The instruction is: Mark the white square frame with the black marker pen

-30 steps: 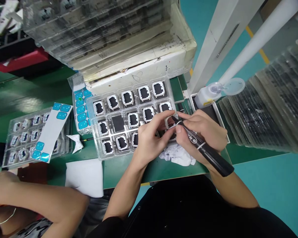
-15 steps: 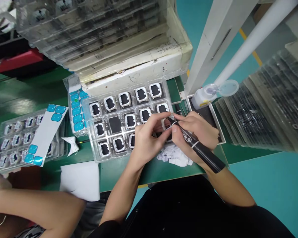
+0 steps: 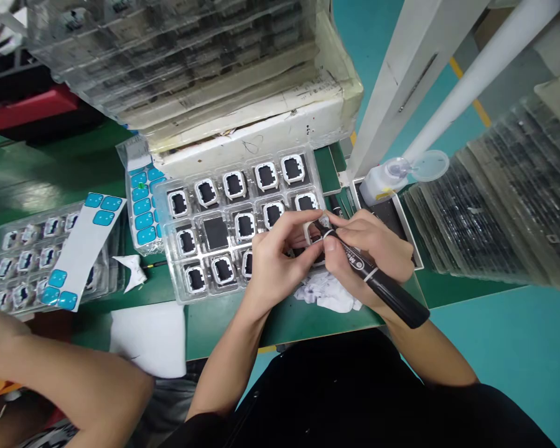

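Between the thumb and fingers of my left hand (image 3: 273, 264) is a small pale watch-case frame (image 3: 308, 233), partly hidden by the fingers. My right hand (image 3: 376, 246) grips a thick black marker pen (image 3: 394, 298). Its tip points into the frame, and whether it touches cannot be made out. Both hands are over the right front of a clear plastic tray (image 3: 165, 221). Rows of similar white frames with dark centres, such as one frame (image 3: 223, 270), sit in its pockets. One pocket (image 3: 215, 234) shows only a dark square.
Crumpled white cloth (image 3: 329, 294) lies below my hands. A plastic bottle (image 3: 382, 182) stands in a shallow box to the right. Stacked trays (image 3: 499, 193) rise farther right, others behind. A co-worker's arm (image 3: 74, 379) is at left, near a blue-sticker sheet (image 3: 86, 249).
The rear end of the marker has swung slightly right and down, while my left hand keeps its hold. The co-worker's arm has shifted a little to the left.
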The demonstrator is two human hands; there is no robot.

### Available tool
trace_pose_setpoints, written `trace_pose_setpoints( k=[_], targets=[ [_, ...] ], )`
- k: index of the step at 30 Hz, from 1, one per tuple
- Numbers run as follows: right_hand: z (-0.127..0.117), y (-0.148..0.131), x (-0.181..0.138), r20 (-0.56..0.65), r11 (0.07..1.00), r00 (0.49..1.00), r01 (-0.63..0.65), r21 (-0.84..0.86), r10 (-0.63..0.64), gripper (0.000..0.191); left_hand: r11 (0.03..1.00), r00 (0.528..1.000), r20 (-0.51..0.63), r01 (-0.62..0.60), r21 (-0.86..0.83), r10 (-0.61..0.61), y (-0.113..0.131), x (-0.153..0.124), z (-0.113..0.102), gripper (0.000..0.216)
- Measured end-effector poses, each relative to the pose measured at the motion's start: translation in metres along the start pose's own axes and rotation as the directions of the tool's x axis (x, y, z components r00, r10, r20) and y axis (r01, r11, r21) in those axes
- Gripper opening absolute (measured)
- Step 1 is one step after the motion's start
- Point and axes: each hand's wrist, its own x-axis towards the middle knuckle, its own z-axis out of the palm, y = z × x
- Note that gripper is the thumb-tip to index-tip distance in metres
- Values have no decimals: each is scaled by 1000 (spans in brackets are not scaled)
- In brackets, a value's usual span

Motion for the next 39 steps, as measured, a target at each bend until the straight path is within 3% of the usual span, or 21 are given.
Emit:
trace_pose_setpoints(
  k=[3,6,11,19,30,39],
  targets=[
    [-3,0,3,-5,1000,1000,8,29,-7,26,974,996,36,87,-209,-81,2,1,1,37],
    [-5,0,3,-5,999,1000,-8,51,8,28,939,987,65,160,-305,-147,4,3,-1,44],
    [-2,1,-1,-47,999,998,-29,38,31,27,903,956,77,294,-312,-284,10,9,-5,53],
    [-3,2,-4,-18,1000,999,-27,8,27,28,885,941,101,337,-322,-322,11,7,-2,55],
    [-5,2,-6,-6,997,997,-73,-17,73,26,952,977,100,206,-228,-188,2,3,1,43],
    [-3,4,-5,-7,997,997,-72,3,73,27,966,982,97,180,-184,-165,5,1,-1,41]
  ],
)
